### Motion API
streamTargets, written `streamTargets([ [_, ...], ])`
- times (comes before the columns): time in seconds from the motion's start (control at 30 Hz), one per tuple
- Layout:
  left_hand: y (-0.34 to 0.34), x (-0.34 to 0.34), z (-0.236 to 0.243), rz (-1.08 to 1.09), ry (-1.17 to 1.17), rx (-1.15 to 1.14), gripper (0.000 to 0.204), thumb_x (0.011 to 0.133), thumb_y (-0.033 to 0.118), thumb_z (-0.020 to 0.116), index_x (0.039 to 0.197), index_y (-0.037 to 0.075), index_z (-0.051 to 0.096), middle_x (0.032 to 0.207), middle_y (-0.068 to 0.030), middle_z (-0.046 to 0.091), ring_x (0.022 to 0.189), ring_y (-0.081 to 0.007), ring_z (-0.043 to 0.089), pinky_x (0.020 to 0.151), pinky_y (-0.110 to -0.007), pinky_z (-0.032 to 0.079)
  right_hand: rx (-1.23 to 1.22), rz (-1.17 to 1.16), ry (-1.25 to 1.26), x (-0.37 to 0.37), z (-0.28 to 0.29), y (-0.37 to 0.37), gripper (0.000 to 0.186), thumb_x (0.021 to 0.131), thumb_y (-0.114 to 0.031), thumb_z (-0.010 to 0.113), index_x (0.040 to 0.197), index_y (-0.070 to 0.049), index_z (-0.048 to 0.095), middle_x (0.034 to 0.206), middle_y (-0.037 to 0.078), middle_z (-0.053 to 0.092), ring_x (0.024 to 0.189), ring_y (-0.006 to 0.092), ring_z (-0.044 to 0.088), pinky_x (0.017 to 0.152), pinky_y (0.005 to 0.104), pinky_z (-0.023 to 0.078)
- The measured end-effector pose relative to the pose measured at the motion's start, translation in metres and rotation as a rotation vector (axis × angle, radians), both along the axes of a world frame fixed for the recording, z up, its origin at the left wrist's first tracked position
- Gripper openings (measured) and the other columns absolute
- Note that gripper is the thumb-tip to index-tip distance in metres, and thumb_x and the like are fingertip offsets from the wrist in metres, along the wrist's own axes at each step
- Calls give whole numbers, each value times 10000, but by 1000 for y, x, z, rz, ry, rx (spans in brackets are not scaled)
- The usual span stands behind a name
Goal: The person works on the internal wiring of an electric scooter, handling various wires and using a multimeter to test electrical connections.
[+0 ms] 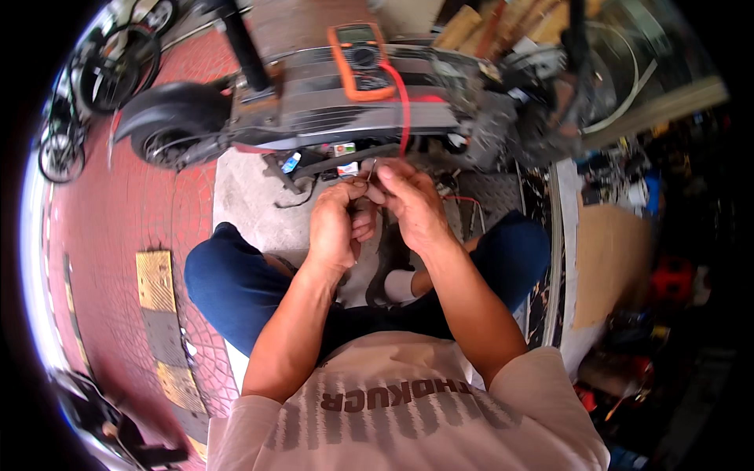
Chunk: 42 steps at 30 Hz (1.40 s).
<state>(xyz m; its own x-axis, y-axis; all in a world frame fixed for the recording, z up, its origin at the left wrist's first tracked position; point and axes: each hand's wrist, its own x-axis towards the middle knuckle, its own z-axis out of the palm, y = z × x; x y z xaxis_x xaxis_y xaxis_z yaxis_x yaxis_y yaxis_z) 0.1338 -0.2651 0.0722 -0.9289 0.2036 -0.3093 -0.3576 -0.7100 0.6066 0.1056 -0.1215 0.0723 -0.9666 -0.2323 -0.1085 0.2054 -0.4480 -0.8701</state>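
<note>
Pale T-shirt (393, 428) up close; beyond it, left hand (338, 224) and right hand (412, 202) meet, fingertips pinched narrow on small thin piece (371, 170) between them; orange multimeter (363, 64) farther off, atop scooter deck (306, 90).

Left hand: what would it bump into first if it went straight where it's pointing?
Probably the right hand. The left hand points up and rightward in the picture, towards it. They may be touching; it's hard to see.
</note>
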Motion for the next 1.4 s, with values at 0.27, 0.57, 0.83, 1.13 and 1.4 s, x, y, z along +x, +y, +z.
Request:
streamTargets([
  [0.27, 94, 42, 50, -335, 124, -281, 231, 1007, 176, 536, 923, -4, 653, 572, 22, 438, 456, -77, 343, 456, -247, 284, -87, -380, 58, 69, 26, 111, 134, 948, -113, 722, 1038, -13, 722, 977, 84, 744, 799, 122, 649, 722, 279, 530],
  [0.57, 178, 73, 49, -722, 399, -418, 247, 1032, 183, 586, 982, -19, 719, 667, 0, 569, 578, -64, 498, 509, -215, 369, 319, -851, 342, 167, 84, 217, 114, 980, -111, 708, 1005, -5, 740, 955, 51, 751, 778, 77, 617, 708, 233, 499],
  [0.83, 214, 56, 25, -1124, 43, 90, 283, 1011, 215, 608, 968, -58, 669, 587, 54, 350, 495, -58, 299, 484, -251, 250, 591, -572, 241, 196, 84, 240, 134, 1006, -24, 644, 1086, 40, 731, 976, 50, 721, 811, 99, 641, 755, 248, 540],
  [1.13, 206, 35, -26, -740, -88, -248, 319, 1028, 240, 559, 987, -50, 688, 579, -3, 426, 496, -106, 369, 498, -278, 309, 451, -311, 50, 104, 99, 292, 258, 999, -162, 674, 1074, 78, 728, 970, 181, 742, 811, 192, 708, 689, 293, 575],
  [1.4, 230, -20, -60, -527, -230, -391, 247, 1027, 252, 559, 1050, 28, 658, 744, -24, 552, 584, -149, 492, 545, -303, 402, 201, -465, -152, 16, 15, 332, 318, 1001, -293, 698, 1140, -11, 742, 986, 111, 767, 810, 174, 748, 725, 278, 577],
])
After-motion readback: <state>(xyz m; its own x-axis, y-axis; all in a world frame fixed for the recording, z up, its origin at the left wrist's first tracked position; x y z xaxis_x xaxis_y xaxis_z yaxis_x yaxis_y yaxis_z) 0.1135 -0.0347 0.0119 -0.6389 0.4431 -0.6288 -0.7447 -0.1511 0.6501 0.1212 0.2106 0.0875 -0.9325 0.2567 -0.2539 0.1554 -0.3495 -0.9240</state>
